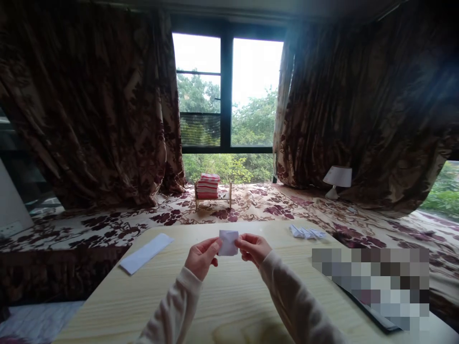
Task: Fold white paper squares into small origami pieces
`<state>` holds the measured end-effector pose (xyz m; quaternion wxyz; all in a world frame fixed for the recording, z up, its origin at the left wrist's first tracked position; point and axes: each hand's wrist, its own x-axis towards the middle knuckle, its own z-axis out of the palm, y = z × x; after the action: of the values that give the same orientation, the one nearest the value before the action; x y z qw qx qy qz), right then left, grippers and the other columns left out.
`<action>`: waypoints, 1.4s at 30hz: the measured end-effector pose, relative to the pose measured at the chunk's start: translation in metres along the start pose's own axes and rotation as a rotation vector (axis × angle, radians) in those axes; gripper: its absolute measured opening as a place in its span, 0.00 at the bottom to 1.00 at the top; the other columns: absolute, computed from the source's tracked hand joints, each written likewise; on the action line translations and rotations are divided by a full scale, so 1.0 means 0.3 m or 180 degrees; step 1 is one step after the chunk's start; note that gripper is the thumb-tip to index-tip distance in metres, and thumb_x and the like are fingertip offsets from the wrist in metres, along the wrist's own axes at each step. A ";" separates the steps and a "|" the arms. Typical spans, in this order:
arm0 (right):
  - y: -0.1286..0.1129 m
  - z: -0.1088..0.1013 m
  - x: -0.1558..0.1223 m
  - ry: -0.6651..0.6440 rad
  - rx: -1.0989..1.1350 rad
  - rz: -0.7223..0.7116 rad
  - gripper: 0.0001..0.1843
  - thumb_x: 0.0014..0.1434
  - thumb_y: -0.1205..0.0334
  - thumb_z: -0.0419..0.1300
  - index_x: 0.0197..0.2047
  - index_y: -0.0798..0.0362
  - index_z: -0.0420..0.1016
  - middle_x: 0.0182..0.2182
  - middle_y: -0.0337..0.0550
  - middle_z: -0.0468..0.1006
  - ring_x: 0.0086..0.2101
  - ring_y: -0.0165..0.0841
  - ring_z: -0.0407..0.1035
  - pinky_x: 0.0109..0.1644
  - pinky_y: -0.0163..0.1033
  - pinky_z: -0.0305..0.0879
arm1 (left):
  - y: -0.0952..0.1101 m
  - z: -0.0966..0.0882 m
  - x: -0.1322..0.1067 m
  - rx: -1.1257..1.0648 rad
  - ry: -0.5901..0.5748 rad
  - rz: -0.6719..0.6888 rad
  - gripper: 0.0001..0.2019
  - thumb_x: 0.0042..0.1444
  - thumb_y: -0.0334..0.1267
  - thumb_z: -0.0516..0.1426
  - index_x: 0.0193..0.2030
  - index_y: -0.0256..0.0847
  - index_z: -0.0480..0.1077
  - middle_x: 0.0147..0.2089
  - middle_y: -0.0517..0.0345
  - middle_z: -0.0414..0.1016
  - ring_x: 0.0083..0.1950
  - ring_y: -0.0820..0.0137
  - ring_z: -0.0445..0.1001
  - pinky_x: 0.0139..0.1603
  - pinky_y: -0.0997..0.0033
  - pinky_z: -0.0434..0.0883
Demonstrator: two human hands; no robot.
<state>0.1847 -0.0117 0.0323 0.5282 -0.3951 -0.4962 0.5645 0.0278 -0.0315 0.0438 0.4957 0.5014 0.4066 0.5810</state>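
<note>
Between my two hands a small folded square of white paper point(228, 243) is held up over the pale wooden table point(229, 291). My left hand point(203, 254) pinches its left edge between thumb and fingers. On the opposite edge, the thumb and forefinger of my right hand point(254, 248) grip the paper. To the left lies a long white paper strip point(147, 253), flat on the tabletop. Several small folded paper pieces point(306, 232) sit in a row near the table's far right corner.
A blurred-out, dark-edged flat object point(369, 291) lies at the table's right side. Beyond the table, a flowered cloth ledge point(251, 208) carries a small rack point(213, 198) with folded striped cloths point(208, 186) and a white lamp point(337, 177). Patterned curtains point(107, 105) frame the window.
</note>
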 end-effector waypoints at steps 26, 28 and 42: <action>0.142 0.044 -0.012 0.0324 -0.0009 -0.0881 0.16 0.41 0.54 0.64 0.31 0.55 0.71 0.21 0.38 0.71 0.23 0.28 0.64 0.19 0.30 0.60 | -0.108 -0.016 -0.007 -0.0263 0.0251 -0.0557 0.16 0.37 0.42 0.65 0.31 0.31 0.74 0.23 0.56 0.72 0.23 0.73 0.70 0.19 0.74 0.74; 0.139 0.041 -0.012 0.0323 -0.0097 -0.0924 0.13 0.42 0.55 0.63 0.29 0.55 0.72 0.20 0.39 0.71 0.22 0.27 0.64 0.19 0.31 0.61 | -0.107 -0.015 -0.009 -0.0255 0.0244 -0.0569 0.15 0.38 0.41 0.65 0.30 0.30 0.74 0.22 0.56 0.72 0.22 0.73 0.70 0.19 0.73 0.74; 0.136 0.027 -0.019 0.0254 -0.1054 -0.1203 0.05 0.44 0.62 0.59 0.25 0.54 0.68 0.20 0.37 0.69 0.23 0.27 0.63 0.21 0.29 0.57 | -0.123 -0.016 -0.015 0.0025 0.0046 -0.0406 0.16 0.37 0.43 0.64 0.30 0.30 0.74 0.20 0.57 0.71 0.20 0.73 0.69 0.17 0.74 0.72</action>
<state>0.1692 -0.0164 -0.0066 0.5716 -0.3985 -0.6256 0.3508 0.0294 -0.0293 0.0063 0.5268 0.4722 0.4436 0.5503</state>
